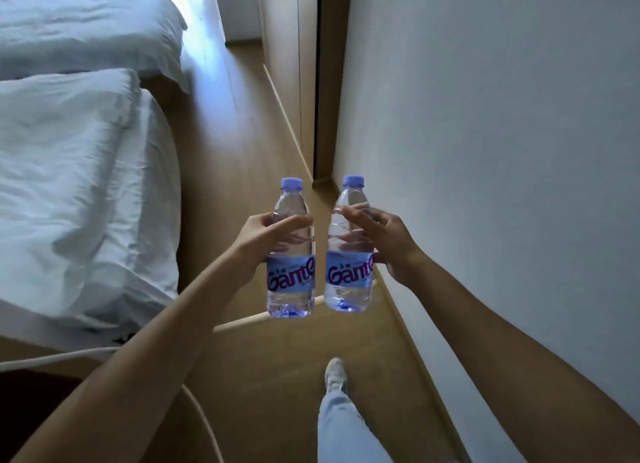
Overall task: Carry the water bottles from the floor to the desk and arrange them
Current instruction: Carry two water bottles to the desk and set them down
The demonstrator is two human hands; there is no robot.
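Gripping one bottle each, the hands are raised side by side in front of the person, over the wooden floor [242, 171]. The left hand [266, 240] wraps its fingers around the middle of the left bottle [291, 251], thumb across the near side, just above the label. The right hand [377, 237] curls around the right bottle [349, 247] from the outer side, fingertips across the clear upper body, palm beside the label. Both bottles are clear plastic, full of water, upright, with pale violet caps and light blue labels printed in large purple lettering. They stand near each other without touching, bases in the air.

Below, a leg in light jeans [346, 428] steps forward in a pale shoe [336, 374]. A bed with white linen [69, 185] lies to the left; a plain wall [502, 133] runs along the right.
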